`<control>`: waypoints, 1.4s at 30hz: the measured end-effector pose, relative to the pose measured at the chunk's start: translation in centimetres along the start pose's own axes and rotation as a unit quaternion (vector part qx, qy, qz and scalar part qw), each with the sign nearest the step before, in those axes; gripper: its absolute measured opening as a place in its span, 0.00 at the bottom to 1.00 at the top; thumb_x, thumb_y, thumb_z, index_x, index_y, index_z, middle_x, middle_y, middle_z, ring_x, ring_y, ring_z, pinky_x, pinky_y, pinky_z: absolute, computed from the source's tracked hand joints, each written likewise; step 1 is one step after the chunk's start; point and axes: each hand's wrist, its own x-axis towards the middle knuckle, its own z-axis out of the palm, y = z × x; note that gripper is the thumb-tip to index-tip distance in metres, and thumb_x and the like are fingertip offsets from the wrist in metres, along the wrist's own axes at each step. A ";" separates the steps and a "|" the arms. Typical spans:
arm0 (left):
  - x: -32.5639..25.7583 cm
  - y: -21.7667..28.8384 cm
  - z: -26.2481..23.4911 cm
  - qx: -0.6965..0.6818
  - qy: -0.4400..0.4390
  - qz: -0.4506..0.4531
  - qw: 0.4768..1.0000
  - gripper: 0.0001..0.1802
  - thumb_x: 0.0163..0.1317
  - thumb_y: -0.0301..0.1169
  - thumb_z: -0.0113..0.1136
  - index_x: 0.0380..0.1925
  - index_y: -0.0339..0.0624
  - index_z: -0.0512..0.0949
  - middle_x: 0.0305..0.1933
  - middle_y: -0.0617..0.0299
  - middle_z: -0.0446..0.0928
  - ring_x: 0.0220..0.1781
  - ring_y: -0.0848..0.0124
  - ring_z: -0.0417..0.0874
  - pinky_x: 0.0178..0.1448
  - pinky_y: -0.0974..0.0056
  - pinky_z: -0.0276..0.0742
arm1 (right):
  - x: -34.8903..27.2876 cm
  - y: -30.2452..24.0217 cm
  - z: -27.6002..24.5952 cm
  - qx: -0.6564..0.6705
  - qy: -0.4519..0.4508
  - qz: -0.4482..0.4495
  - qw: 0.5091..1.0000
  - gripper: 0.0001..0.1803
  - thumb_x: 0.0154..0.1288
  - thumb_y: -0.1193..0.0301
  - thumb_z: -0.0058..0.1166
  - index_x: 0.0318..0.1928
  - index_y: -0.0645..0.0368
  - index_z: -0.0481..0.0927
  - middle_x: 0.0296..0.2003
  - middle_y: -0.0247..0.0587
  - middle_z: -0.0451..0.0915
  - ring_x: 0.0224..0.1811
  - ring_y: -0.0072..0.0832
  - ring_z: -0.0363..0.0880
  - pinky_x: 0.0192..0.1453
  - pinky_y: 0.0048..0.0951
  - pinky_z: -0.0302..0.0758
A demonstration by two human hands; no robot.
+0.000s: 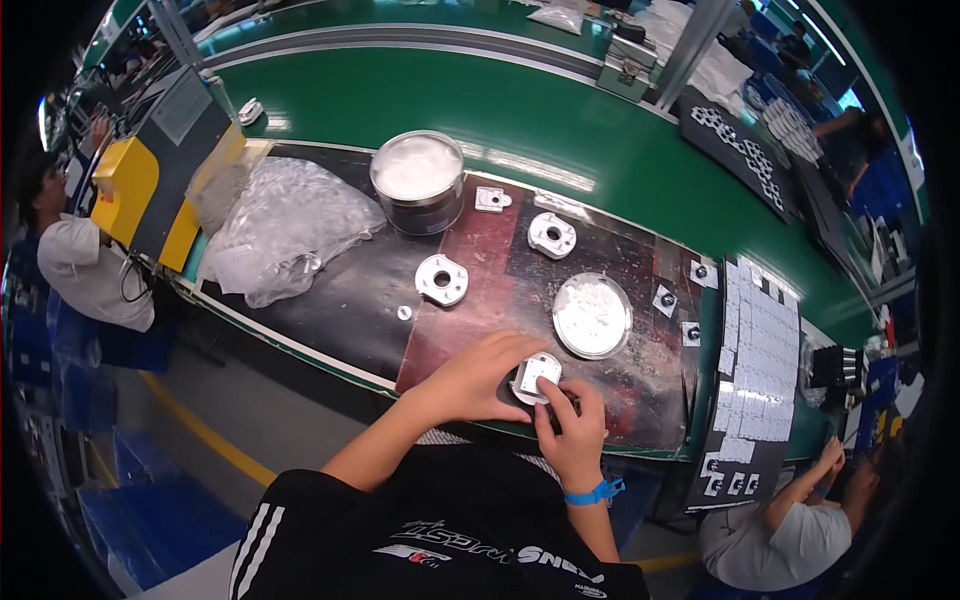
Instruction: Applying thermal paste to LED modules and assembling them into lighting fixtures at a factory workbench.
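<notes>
Near the front edge of the work mat, a round white metal part with a squarish white plate on top (541,368) sits between my hands. My left hand (478,376) curves round its left side, thumb below and fingers above. The fingers of my right hand (575,425) press on the plate and the part's right edge. Just beyond is a round dish of white paste or powder (592,316). Two similar round parts with a centre hole, a left one (428,283) and a farther one (566,238), lie on the mat. A small white disc (404,312) lies left.
A tin with a white top (418,168) and a clear plastic bag (290,220) stand back left, beside a yellow-and-black machine (165,165). A small white plate (491,199) lies near the tin. Right is a black board of white plates (755,370). People sit at both sides.
</notes>
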 end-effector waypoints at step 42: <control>-0.9 -0.7 4.3 0.017 0.084 0.015 0.996 0.41 0.50 0.37 0.83 0.65 0.43 0.76 0.67 0.49 0.72 0.68 0.46 0.74 0.71 0.47 0.74 | 10.7 4.8 -4.6 0.125 -0.047 0.126 0.983 0.09 0.66 0.73 0.69 0.43 0.65 0.86 0.34 0.47 0.88 0.34 0.34 0.88 0.38 0.32 0.81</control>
